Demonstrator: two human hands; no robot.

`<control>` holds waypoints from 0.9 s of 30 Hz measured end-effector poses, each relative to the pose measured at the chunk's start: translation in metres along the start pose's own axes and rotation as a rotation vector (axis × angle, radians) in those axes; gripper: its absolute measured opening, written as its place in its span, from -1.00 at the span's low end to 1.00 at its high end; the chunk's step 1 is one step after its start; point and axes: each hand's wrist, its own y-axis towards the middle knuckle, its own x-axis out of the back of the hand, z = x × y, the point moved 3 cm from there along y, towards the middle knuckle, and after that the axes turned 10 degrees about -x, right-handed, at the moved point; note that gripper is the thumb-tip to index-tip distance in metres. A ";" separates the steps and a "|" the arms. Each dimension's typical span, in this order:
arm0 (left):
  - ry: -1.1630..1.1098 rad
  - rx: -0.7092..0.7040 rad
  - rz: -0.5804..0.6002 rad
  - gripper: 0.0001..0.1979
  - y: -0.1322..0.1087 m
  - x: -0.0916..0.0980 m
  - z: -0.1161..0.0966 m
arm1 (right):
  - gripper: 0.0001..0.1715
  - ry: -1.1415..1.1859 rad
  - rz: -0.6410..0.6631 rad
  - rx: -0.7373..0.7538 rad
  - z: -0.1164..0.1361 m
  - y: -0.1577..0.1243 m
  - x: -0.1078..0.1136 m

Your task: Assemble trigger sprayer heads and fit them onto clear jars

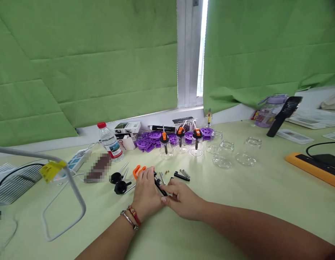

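Observation:
A slim black part (pixel 160 187) is held between both hands above the table. My left hand (pixel 147 191) is closed around its upper end, and my right hand (pixel 181 198) pinches its lower end with thumb and fingers. Just beyond my hands lie a black tube piece (pixel 182 176), springs (pixel 185 174), a thin metal pin (pixel 162 177) and small brass bits (pixel 166 172). Orange curved parts (pixel 138 171) sit behind my left hand. To its left are two black caps (pixel 121 187) with metal rods.
Glass jars (pixel 223 155), some with black and orange tops (pixel 197 134), stand behind, near purple parts (pixel 153 139). A water bottle (pixel 110 141) stands back left. A grey metal frame (pixel 78 196) rises at left. An orange-edged device (pixel 313 169) and black brush (pixel 285 113) are at right.

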 end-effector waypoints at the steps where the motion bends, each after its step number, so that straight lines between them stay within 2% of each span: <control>1: -0.002 0.000 0.001 -0.21 0.000 0.000 0.000 | -0.53 0.003 0.005 0.004 0.000 0.000 0.000; 4: 0.004 0.000 0.011 -0.21 -0.001 0.000 0.000 | -0.46 0.007 0.004 -0.007 0.001 0.001 0.001; 7: 0.006 0.003 0.018 -0.22 -0.001 -0.001 0.001 | -0.48 0.004 0.018 0.011 0.002 0.001 0.000; 10: -0.006 -0.006 0.002 -0.21 0.000 -0.001 0.000 | -0.45 0.006 -0.020 -0.035 -0.001 0.001 0.001; 13: -0.009 -0.008 -0.009 -0.23 0.000 0.000 0.000 | -0.49 0.012 0.008 -0.019 -0.001 0.001 0.000; 16: -0.009 -0.006 -0.002 -0.22 0.000 0.000 0.000 | -0.42 0.026 -0.018 -0.066 -0.003 0.002 0.001; 20: -0.009 0.007 0.033 -0.24 0.000 0.002 -0.002 | -0.48 -0.003 0.007 -0.026 -0.001 0.002 0.001; 23: -0.018 0.021 0.038 -0.21 0.001 0.003 -0.003 | -0.42 -0.012 -0.031 -0.061 -0.003 0.003 0.001; 27: -0.016 0.041 0.046 -0.17 0.001 0.003 -0.004 | -0.48 -0.007 -0.050 -0.062 -0.006 0.005 0.001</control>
